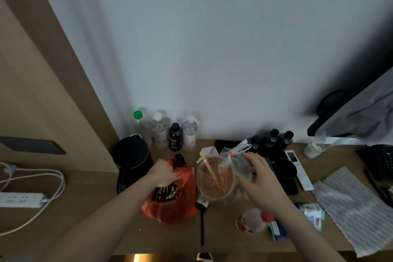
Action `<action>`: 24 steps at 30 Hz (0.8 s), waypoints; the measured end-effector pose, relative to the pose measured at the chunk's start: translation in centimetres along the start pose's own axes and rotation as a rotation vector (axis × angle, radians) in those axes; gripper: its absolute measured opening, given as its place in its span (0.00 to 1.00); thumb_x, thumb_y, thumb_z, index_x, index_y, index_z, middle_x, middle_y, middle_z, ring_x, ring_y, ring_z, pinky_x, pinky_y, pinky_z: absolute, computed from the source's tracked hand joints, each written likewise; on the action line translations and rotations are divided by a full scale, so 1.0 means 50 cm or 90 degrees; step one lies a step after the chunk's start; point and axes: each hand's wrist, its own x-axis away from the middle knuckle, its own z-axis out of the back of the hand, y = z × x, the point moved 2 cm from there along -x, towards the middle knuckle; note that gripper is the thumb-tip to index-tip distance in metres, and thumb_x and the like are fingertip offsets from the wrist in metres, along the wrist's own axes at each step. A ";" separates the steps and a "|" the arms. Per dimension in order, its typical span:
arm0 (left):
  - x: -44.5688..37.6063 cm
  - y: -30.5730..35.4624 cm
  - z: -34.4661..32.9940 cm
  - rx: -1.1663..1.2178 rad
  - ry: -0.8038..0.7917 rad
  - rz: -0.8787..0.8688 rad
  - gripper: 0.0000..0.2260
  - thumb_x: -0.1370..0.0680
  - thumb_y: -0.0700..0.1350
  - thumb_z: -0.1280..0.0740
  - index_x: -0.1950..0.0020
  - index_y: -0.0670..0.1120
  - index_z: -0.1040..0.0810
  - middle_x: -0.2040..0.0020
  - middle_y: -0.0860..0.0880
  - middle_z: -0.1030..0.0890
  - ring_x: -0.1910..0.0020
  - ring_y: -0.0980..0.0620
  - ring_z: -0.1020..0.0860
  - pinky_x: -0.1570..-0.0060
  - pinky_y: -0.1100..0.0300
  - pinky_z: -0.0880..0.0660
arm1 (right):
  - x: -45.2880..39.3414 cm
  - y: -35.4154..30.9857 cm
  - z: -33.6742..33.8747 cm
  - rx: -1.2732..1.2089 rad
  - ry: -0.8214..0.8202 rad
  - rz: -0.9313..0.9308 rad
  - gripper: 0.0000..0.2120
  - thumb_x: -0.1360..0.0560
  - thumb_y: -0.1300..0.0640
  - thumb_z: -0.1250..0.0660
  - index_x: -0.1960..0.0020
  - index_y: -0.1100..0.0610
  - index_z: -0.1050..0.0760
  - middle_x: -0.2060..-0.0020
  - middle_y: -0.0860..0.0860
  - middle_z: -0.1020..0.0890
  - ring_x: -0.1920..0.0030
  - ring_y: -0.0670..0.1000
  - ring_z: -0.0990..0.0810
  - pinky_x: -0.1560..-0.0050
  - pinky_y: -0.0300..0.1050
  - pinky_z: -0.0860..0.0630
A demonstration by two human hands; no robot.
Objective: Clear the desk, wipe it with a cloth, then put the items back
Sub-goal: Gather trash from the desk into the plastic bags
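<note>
My left hand (162,173) grips the gathered top of an orange plastic bag (170,200) that sits on the wooden desk (95,215). Right of it stands a round food bowl (214,178) with chopsticks in it, wrapped in a clear plastic bag (236,155). My right hand (258,173) is spread beside that clear bag, fingers straight and touching its right side. A grey patterned cloth (350,204) lies flat at the desk's right.
A black kettle (131,159) stands left of the orange bag. Several bottles (174,134) line the wall, dark bottles (274,138) further right. A remote (297,168), a black cup (286,169), small packets (312,215) and a red-capped container (253,221) lie around. A power strip (21,199) sits at the left.
</note>
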 end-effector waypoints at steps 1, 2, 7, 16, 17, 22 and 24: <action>-0.010 -0.008 -0.003 0.003 0.000 -0.015 0.07 0.33 0.52 0.33 0.64 0.50 0.25 0.59 0.47 0.17 0.57 0.47 0.19 0.52 0.49 0.19 | -0.023 0.009 0.007 0.016 -0.005 -0.009 0.29 0.22 0.43 0.30 0.24 0.42 0.35 0.27 0.38 0.35 0.32 0.45 0.27 0.36 0.48 0.22; -0.013 -0.012 -0.004 0.001 -0.005 -0.032 0.09 0.33 0.52 0.35 0.70 0.48 0.29 0.66 0.48 0.22 0.64 0.49 0.22 0.57 0.47 0.20 | -0.046 0.018 0.011 0.030 -0.013 -0.018 0.31 0.22 0.42 0.30 0.22 0.44 0.36 0.25 0.40 0.36 0.31 0.46 0.27 0.36 0.48 0.23; 0.042 -0.002 0.007 0.000 0.026 -0.020 0.10 0.30 0.47 0.39 0.71 0.45 0.28 0.54 0.47 0.20 0.50 0.47 0.20 0.49 0.50 0.22 | -0.141 0.051 0.026 0.050 -0.022 -0.054 0.37 0.23 0.41 0.29 0.20 0.47 0.40 0.23 0.45 0.39 0.34 0.51 0.24 0.36 0.52 0.23; 0.171 -0.011 0.006 0.161 0.118 -0.016 0.18 0.21 0.44 0.35 0.31 0.47 0.21 0.30 0.58 0.29 0.34 0.56 0.24 0.32 0.57 0.28 | -0.220 0.077 0.021 0.015 0.029 -0.052 0.10 0.24 0.57 0.29 0.46 0.46 0.17 0.55 0.43 0.16 0.53 0.45 0.17 0.49 0.40 0.21; 0.182 -0.013 0.003 0.180 0.130 -0.020 0.17 0.20 0.44 0.34 0.31 0.48 0.21 0.30 0.59 0.29 0.36 0.58 0.23 0.33 0.59 0.27 | -0.221 0.074 0.022 0.008 0.036 -0.040 0.09 0.25 0.58 0.29 0.51 0.44 0.17 0.58 0.43 0.16 0.55 0.44 0.17 0.53 0.35 0.23; 0.234 0.000 -0.003 0.271 0.188 -0.045 0.16 0.18 0.38 0.37 0.33 0.52 0.22 0.32 0.61 0.30 0.43 0.66 0.24 0.51 0.71 0.26 | -0.216 0.054 0.036 -0.068 0.036 0.003 0.12 0.24 0.60 0.29 0.58 0.44 0.15 0.62 0.41 0.14 0.57 0.40 0.16 0.52 0.45 0.18; 0.257 0.014 0.004 0.298 0.201 -0.065 0.16 0.18 0.38 0.37 0.41 0.60 0.24 0.34 0.65 0.30 0.43 0.68 0.25 0.53 0.73 0.25 | -0.210 0.040 0.045 -0.098 0.020 0.026 0.12 0.24 0.61 0.30 0.56 0.44 0.15 0.61 0.41 0.14 0.56 0.42 0.15 0.52 0.50 0.16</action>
